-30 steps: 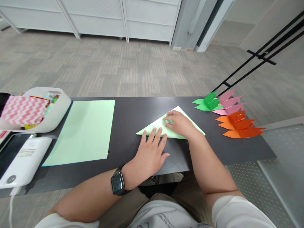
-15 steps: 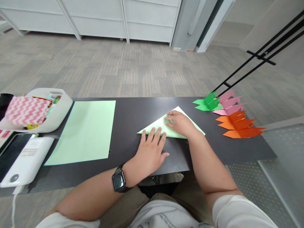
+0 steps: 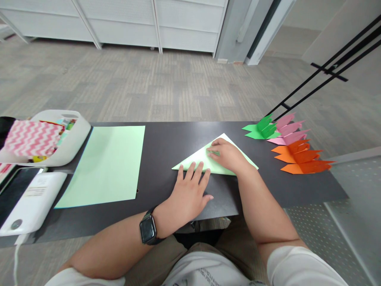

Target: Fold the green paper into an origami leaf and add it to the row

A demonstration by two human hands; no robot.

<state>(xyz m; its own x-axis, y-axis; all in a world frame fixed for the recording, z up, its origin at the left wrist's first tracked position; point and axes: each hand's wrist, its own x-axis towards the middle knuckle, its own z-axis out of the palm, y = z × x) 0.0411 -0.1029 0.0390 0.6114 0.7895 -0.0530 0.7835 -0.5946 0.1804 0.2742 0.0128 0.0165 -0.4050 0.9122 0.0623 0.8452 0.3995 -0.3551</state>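
A light green sheet of paper folded into a triangle point(image 3: 193, 161) lies on the dark table, its peak away from me and its long edge towards me. My left hand point(image 3: 190, 190) is spread flat, palm down, its fingertips on the long edge left of the middle. My right hand point(image 3: 228, 155) rests on top of the triangle with fingers bent and a gap between them. Its fingertips press the paper and hide part of it. Neither hand grips the paper. Further left lies a flat light green sheet point(image 3: 104, 165).
Folded paper pieces in green point(image 3: 262, 128), pink point(image 3: 290, 131) and orange point(image 3: 300, 158) stand at the table's right end. On the left are a white basket point(image 3: 76, 139) with a pink zigzag-patterned pouch point(image 3: 32, 138), a dark-screened phone point(image 3: 16, 190) and a white power bank point(image 3: 34, 204) with a cable.
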